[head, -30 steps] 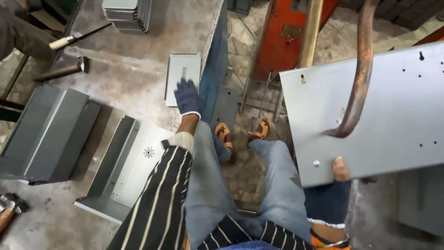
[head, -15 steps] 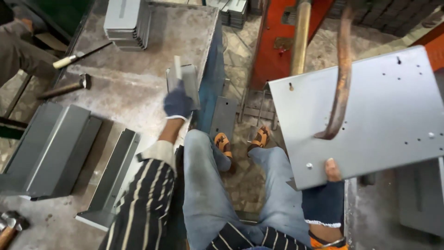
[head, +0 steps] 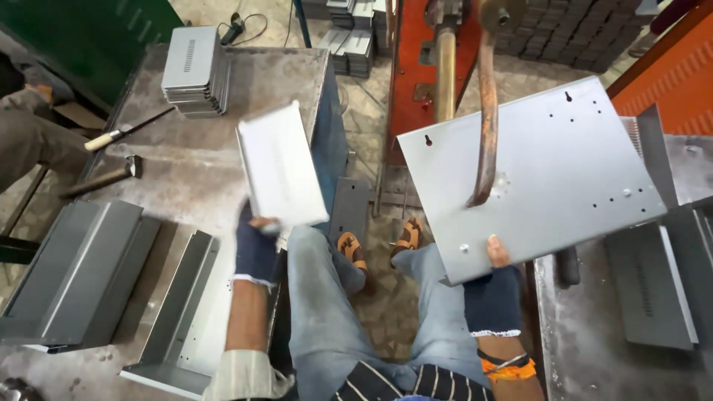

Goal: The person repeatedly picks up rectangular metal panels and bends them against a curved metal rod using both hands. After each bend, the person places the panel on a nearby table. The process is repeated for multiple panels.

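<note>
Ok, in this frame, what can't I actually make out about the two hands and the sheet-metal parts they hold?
Head view only:
- Small bent panel in the left hand: motion-blurred, so holes and edges are unreadable.
- Right hand: only the thumb shows; the large grey plate hides its fingers.
- Plate underside and the tip of the curved rusty arm: contact unclear.
- Second person at the left edge: cut off by the frame.

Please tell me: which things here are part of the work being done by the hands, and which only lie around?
In use: small bent metal piece in left hand; large flat sheet in right hand; curved copper arm above it.

Lying about: two hammers, stack of panels, grey channel parts.
</note>
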